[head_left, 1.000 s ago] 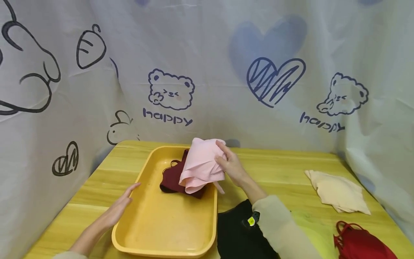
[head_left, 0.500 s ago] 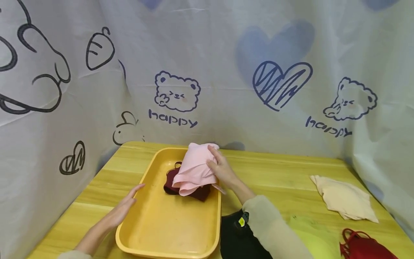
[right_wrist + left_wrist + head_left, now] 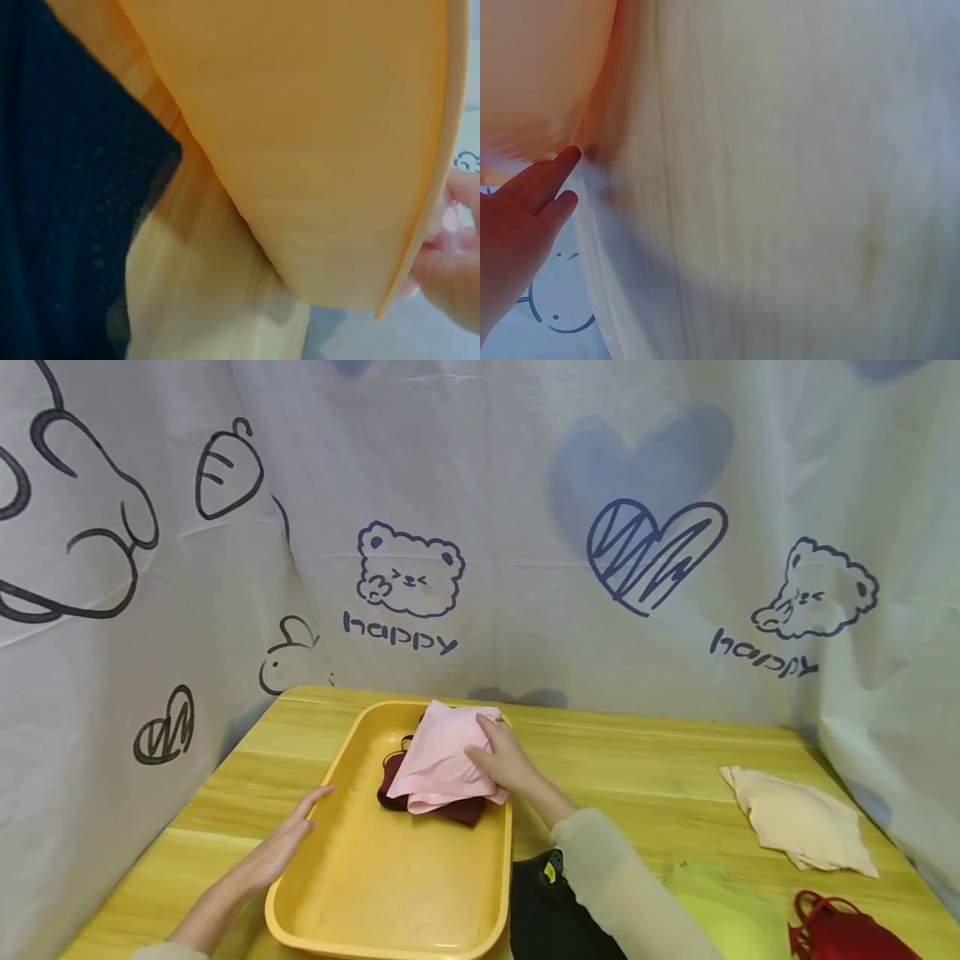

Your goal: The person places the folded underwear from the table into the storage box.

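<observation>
In the head view a pink folded piece of clothing [image 3: 442,760] lies over a dark red garment [image 3: 468,810] in the far right part of the yellow tray [image 3: 382,893]. My right hand [image 3: 510,764] holds the pink cloth by its right side, thumb on top. The right wrist view shows only a bit of pink [image 3: 448,217] between the thumb and fingers, behind the tray's rim. My left hand [image 3: 281,843] touches the tray's left side with its fingers fairly straight. The left wrist view shows those fingertips [image 3: 568,157] against the tray wall.
Beside the tray's right wall lies a black garment [image 3: 558,910], partly under the right sleeve. Farther right are a cream folded garment [image 3: 798,818], a yellow-green one [image 3: 731,910] and a red one with straps [image 3: 847,927]. A printed white curtain [image 3: 525,635] encloses the table.
The pink garment has come down and slightly left with my right hand, now lying flatter over the dark red one. My left hand keeps its place at the tray's side.
</observation>
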`<state>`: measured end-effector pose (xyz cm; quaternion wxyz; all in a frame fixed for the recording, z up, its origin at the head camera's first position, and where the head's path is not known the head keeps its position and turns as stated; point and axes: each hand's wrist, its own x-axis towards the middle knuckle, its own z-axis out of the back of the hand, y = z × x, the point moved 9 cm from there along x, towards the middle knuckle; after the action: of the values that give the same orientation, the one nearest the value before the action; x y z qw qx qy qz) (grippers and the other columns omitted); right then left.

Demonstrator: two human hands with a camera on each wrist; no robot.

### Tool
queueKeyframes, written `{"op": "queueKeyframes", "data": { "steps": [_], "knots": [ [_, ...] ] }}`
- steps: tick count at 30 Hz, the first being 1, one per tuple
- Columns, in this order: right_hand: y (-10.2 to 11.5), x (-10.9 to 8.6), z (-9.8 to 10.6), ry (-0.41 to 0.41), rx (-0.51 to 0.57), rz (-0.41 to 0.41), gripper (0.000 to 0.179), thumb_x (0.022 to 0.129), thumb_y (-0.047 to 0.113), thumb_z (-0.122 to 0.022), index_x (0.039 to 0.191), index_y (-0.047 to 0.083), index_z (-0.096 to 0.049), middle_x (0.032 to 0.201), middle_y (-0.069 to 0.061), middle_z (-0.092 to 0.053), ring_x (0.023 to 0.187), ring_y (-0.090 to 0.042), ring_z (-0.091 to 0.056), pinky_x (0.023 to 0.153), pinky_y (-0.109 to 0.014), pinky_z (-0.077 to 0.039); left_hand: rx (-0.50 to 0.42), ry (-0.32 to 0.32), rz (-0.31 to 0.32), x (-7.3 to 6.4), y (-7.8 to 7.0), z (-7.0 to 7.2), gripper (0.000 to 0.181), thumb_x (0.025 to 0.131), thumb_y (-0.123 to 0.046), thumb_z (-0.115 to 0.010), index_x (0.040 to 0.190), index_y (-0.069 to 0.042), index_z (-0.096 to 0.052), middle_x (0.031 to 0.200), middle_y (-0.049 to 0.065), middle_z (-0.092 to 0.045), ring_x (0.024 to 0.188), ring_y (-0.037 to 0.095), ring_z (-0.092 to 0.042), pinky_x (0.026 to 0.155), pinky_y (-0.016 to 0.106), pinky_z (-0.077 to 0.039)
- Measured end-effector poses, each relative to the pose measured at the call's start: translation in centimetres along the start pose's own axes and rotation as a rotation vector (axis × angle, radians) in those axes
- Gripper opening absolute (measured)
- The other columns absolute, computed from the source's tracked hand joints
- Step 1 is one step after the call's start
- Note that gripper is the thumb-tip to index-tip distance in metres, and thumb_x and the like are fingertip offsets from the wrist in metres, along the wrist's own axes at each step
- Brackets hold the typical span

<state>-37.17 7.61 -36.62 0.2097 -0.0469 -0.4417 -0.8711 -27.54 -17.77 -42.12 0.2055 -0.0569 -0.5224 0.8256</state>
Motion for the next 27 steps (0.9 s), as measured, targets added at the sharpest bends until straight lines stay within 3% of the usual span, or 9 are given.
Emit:
{"op": "queueKeyframes", "data": {
  "steps": [6, 14, 21, 27],
  "knots": [
    [0.1, 0.0, -0.6, 0.075, -0.204, -0.043, 0.053, 0.088, 0.018, -0.056, 0.134, -0.004, -0.040, 0.127, -0.028, -0.047, 0.119, -0.039, -0.041, 0.101, -0.047, -0.033, 0.024, -0.026, 0.006, 0.1, 0.0, 0.2, 0.047, 0.095, -0.005, -0.021, 0.140, 0.005, -0.019, 0.144, 0.034, -0.010, 0.130, 0.052, 0.000, 0.093, 0.073, -0.003],
    [0.0, -0.1, -1.7, 0.161, -0.358, -0.103, 0.053, 0.091, 0.026, -0.052, 0.136, 0.000, -0.039, 0.127, -0.027, -0.049, 0.120, -0.040, -0.042, 0.101, -0.046, -0.033, 0.053, -0.041, -0.027, 0.1, -0.1, 0.1, 0.046, 0.094, -0.002, -0.021, 0.138, 0.008, -0.021, 0.142, 0.036, -0.015, 0.128, 0.053, -0.004, 0.094, 0.072, -0.004],
    [0.4, -0.7, -1.1, 0.136, -0.422, -0.107, 0.055, 0.091, 0.028, -0.052, 0.138, 0.004, -0.037, 0.130, -0.028, -0.045, 0.120, -0.041, -0.042, 0.100, -0.049, -0.035, 0.038, -0.030, -0.006, 0.2, -0.1, -0.1, 0.046, 0.094, -0.003, -0.021, 0.139, 0.006, -0.020, 0.143, 0.034, -0.012, 0.129, 0.053, -0.001, 0.094, 0.072, -0.003],
    [0.9, -1.2, -0.6, 0.167, -0.352, -0.051, 0.059, 0.089, 0.024, -0.057, 0.139, 0.002, -0.035, 0.136, -0.023, -0.042, 0.127, -0.036, -0.036, 0.105, -0.045, -0.028, 0.042, -0.031, -0.004, 0.1, -0.1, 0.1, 0.046, 0.094, -0.004, -0.022, 0.139, 0.006, -0.020, 0.143, 0.035, -0.012, 0.129, 0.054, -0.001, 0.093, 0.073, -0.003]
  ]
}}
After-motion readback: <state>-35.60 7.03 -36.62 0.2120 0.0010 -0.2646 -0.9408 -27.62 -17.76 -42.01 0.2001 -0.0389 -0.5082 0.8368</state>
